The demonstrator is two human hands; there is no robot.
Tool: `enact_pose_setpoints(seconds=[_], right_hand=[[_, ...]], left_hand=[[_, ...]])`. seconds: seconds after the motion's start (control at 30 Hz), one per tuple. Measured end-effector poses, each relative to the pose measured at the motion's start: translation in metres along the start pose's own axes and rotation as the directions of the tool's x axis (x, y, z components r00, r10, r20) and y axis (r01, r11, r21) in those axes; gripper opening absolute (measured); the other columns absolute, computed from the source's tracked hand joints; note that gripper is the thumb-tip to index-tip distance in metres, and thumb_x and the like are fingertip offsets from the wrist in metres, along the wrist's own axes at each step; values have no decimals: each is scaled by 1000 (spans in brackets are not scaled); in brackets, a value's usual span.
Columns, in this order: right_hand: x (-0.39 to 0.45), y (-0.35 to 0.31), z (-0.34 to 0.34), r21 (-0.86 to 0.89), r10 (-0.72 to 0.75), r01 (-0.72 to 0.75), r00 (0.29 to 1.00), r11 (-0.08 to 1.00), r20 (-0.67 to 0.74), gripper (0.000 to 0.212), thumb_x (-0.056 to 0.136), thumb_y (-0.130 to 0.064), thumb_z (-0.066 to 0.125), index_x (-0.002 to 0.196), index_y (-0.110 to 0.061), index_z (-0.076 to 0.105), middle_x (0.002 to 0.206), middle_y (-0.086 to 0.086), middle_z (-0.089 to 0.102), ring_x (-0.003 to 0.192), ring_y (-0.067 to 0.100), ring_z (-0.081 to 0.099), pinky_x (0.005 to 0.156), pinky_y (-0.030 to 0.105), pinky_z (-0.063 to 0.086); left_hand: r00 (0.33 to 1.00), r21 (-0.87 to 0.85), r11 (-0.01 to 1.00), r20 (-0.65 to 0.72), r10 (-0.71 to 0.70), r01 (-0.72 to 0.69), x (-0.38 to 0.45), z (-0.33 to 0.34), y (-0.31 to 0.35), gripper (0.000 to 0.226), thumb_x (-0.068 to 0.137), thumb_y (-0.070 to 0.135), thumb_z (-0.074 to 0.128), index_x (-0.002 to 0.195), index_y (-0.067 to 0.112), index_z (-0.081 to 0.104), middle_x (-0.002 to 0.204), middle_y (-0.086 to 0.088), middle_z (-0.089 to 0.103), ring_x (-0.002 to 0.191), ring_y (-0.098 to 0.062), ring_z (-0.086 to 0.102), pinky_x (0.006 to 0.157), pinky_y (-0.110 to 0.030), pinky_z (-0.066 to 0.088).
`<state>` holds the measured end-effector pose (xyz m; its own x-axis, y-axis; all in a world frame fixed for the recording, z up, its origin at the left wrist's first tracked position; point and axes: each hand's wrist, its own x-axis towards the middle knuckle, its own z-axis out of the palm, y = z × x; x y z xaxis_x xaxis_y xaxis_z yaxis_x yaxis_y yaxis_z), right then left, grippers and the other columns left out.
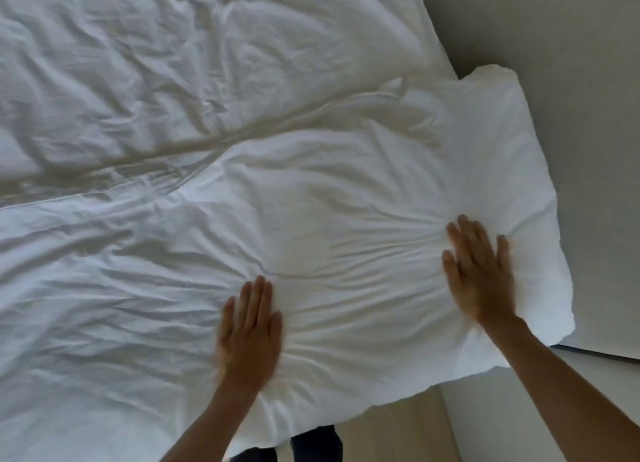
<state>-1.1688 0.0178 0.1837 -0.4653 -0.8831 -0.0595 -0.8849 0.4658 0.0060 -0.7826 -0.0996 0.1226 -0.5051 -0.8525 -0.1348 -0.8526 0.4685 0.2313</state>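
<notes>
A white duvet (346, 191) lies folded over on the bed, its near layer wrinkled between my hands. My left hand (251, 330) presses flat on it near the front edge, fingers straight and together. My right hand (479, 271) presses flat on the right part of the folded layer, fingers straight and slightly spread. Both hands are a little blurred. The farther layer of the white duvet (173, 63) fills the upper left, creased, with a fold line running between the two layers.
A grey wall (571, 80) borders the bed on the right. Light wooden floor (391, 434) shows below the duvet's front edge, with my dark trouser legs (317, 442) on it. A white panel (502, 409) stands at the lower right.
</notes>
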Motion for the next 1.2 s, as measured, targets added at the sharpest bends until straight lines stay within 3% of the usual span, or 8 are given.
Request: enact_pose_setpoints(seconds=[0.23, 0.4, 0.6, 0.7, 0.8, 0.9, 1.07, 1.2], right_hand=[[36, 40, -69, 225, 163, -118, 968, 967, -190, 38, 88, -39, 46, 101, -11, 67, 105, 11, 67, 94, 37, 63, 80, 44, 52], [156, 29, -147, 418, 118, 29, 939, 908, -323, 14, 91, -19, 62, 100, -7, 64, 99, 10, 64, 93, 26, 57, 81, 30, 42], [268, 34, -147, 474, 335, -410, 912, 779, 239, 82, 90, -37, 68, 145, 5, 24, 141, 23, 46, 126, 39, 50, 96, 38, 42], [273, 26, -132, 386, 290, -421, 890, 821, 353, 117, 82, -53, 72, 154, -1, -4, 154, 21, 34, 136, 39, 42, 109, 43, 40], [275, 28, -131, 398, 290, -469, 854, 788, 431, 103, 79, -44, 79, 151, -2, 19, 148, 19, 42, 124, 34, 52, 95, 37, 48], [280, 37, -148, 246, 225, -289, 939, 925, 259, 54, 85, -17, 68, 133, -4, 45, 125, 22, 59, 107, 37, 60, 81, 35, 50], [265, 39, -150, -101, 119, -122, 992, 987, -35, 49, 93, -13, 51, 140, -11, 35, 105, 20, 68, 94, 40, 67, 77, 42, 52], [252, 18, -135, 100, 281, -272, 955, 957, -89, 41, 95, -19, 53, 131, -1, 43, 121, 26, 59, 108, 43, 59, 87, 48, 51]], left_hand=[[988, -227, 974, -151, -34, -2, 65, -69, 13, 33, 88, 23, 40, 100, 15, 69, 104, -3, 67, 92, -28, 67, 76, -39, 54], [927, -377, 908, -375, 29, -181, 216, -147, 91, 25, 92, 16, 56, 114, 7, 62, 115, -13, 59, 104, -31, 58, 85, -47, 53], [969, -203, 978, 246, 6, 46, 333, -160, 129, 88, 76, 77, 52, 143, 22, 40, 137, -13, 51, 130, -35, 47, 104, -49, 41], [946, -120, 991, 323, -12, 54, 340, -160, 128, 68, 82, 70, 55, 131, 22, 50, 121, -6, 62, 121, -30, 54, 99, -46, 44], [925, -90, 995, 379, 1, 36, 335, -161, 132, 46, 89, 63, 50, 115, 26, 59, 100, 3, 69, 114, -25, 58, 93, -41, 43], [988, -75, 997, 155, 20, -9, 329, -161, 136, 34, 95, 55, 44, 94, 25, 60, 91, 3, 68, 104, -25, 61, 86, -38, 38], [992, -3, 1000, -128, 12, -12, 321, -135, 149, 36, 99, 46, 42, 100, 17, 62, 103, -4, 62, 105, -27, 53, 87, -41, 36], [956, -62, 989, -252, -149, 138, 313, -129, 171, 35, 96, 33, 47, 122, 13, 56, 119, -11, 51, 111, -31, 47, 99, -42, 36]])
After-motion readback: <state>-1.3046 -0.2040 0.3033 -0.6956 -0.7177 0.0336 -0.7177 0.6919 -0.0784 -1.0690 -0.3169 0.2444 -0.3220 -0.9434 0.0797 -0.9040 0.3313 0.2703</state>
